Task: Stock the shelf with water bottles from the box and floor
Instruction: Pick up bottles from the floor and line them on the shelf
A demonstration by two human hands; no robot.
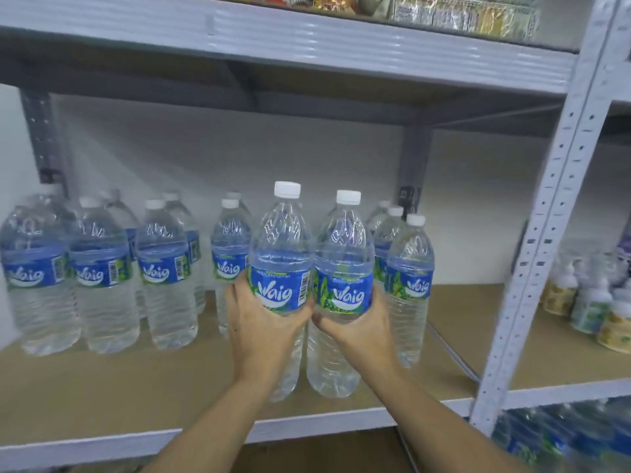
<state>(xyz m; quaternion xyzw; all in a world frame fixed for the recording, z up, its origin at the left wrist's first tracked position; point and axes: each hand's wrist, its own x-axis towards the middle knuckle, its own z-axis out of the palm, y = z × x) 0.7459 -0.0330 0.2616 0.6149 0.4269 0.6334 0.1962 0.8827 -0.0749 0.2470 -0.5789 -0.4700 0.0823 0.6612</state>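
Two clear water bottles with white caps and blue labels stand upright side by side at the front middle of the brown shelf board (102, 387). My left hand (259, 329) grips the left bottle (280, 247) around its label. My right hand (362, 332) grips the right bottle (345, 250) the same way. Their bases sit at or just above the board; contact is unclear. Several more bottles of the same kind stand behind: a group at the left (102, 268) and a short row at the right (409, 268).
A grey shelf beam (307, 35) runs overhead with packaged goods above it. A perforated metal upright (546, 233) stands at the right. Small pump bottles (587, 302) fill the neighbouring bay. More water bottles (563, 435) lie below at the lower right.
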